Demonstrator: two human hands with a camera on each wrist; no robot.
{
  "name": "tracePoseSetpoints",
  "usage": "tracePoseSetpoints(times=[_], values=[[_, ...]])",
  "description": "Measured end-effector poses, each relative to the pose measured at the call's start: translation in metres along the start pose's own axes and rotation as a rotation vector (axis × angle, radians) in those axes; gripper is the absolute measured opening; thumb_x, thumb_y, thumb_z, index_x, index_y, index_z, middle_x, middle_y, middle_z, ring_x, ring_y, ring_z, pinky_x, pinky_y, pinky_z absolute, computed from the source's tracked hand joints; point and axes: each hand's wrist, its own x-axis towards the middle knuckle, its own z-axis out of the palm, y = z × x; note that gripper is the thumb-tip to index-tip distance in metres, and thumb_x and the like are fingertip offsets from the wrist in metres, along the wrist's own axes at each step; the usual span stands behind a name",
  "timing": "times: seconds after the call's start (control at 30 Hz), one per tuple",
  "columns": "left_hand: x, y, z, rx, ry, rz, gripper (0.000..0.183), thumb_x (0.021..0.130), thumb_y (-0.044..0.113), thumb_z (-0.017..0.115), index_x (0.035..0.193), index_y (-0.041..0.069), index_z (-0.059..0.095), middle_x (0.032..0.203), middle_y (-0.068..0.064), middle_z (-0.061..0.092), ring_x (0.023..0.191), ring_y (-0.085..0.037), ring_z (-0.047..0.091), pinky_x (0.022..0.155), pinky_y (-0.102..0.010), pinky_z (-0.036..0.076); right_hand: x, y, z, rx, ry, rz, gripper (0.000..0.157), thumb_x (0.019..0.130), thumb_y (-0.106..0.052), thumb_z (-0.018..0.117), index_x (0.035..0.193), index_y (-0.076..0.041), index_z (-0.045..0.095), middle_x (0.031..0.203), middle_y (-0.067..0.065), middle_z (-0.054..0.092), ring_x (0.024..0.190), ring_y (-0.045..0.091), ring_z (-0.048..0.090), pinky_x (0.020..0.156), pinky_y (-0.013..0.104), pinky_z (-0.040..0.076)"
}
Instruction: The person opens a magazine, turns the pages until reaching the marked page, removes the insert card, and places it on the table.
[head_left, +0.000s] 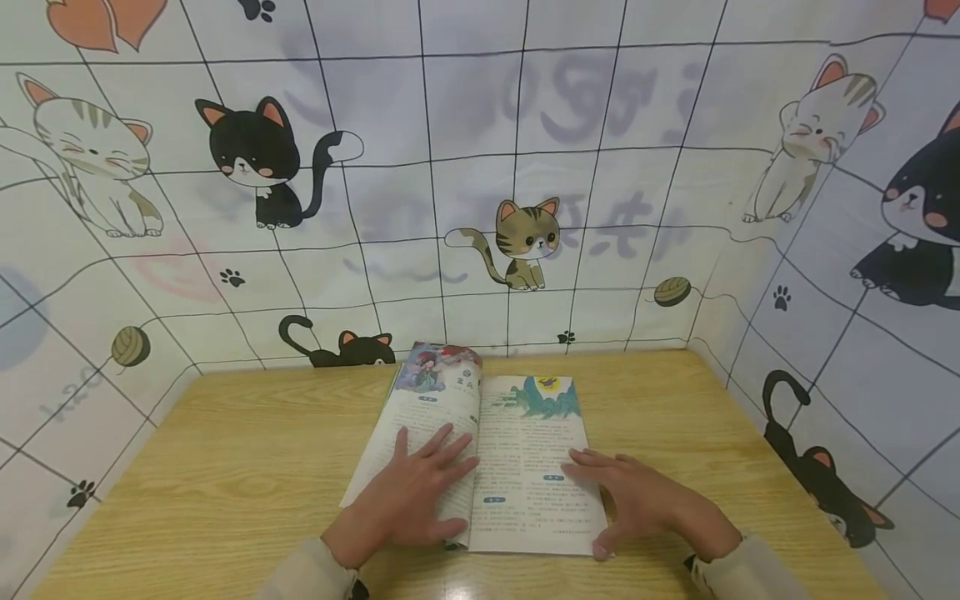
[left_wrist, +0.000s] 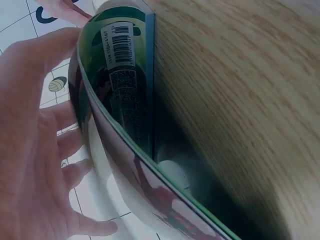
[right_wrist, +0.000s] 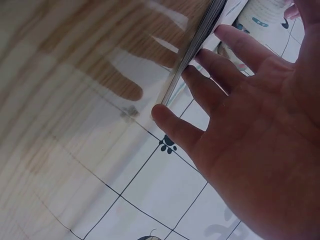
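An open magazine lies on the wooden table, its left page curving up toward the spine. My left hand rests on the left page with its fingers spread. Against the magazine's right edge is my right hand, fingers extended over the page and thumb at the lower corner. A barcode on the green cover appears in the left wrist view, where the cover bends up from the table. The right wrist view has the fingertips along the stacked page edges.
The wooden table extends to both sides of the magazine. Behind it and at both sides stand white walls with a grid and cartoon cats.
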Motion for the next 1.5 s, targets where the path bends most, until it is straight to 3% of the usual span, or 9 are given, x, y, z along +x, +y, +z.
tracePoseSetpoints(times=[0.33,1.03,1.23,1.5], values=[[-0.001,-0.002,0.0,-0.129,-0.126,-0.065,0.066,0.082,0.061,0.05,0.139,0.028,0.042,0.15,0.0,0.027,0.136,-0.032,0.024,0.087,-0.068,0.035,0.001,0.001,0.001,-0.02,0.004,0.006,0.107,0.052,-0.071,0.069,0.141,-0.02,0.04,0.148,0.005,0.032,0.134,0.03,0.03,0.101,0.058,0.026],[0.001,0.0,-0.001,-0.151,-0.102,-0.06,0.062,0.082,0.059,0.051,0.135,0.027,0.048,0.149,-0.004,0.029,0.136,-0.032,0.026,0.085,-0.065,0.038,0.003,-0.001,-0.002,-0.031,0.012,0.008,0.1,0.057,-0.07,0.066,0.139,-0.02,0.042,0.147,0.005,0.033,0.133,0.029,0.032,0.099,0.056,0.03],[0.005,0.008,0.001,-0.12,-0.028,-0.004,0.065,0.079,0.065,0.051,0.13,0.025,0.053,0.145,-0.006,0.037,0.134,-0.03,0.03,0.09,-0.064,0.034,0.005,-0.001,-0.002,-0.029,0.021,0.014,0.096,0.058,-0.07,0.066,0.138,-0.021,0.045,0.146,0.004,0.036,0.132,0.028,0.033,0.099,0.055,0.03],[0.014,0.025,0.008,0.003,-0.01,0.121,0.079,0.07,0.081,0.043,0.128,0.027,0.055,0.139,-0.004,0.045,0.129,-0.027,0.04,0.094,-0.06,0.034,0.01,-0.006,-0.006,-0.059,0.107,-0.001,0.09,0.062,-0.067,0.066,0.135,-0.019,0.048,0.141,0.005,0.043,0.13,0.031,0.035,0.1,0.057,0.028]])
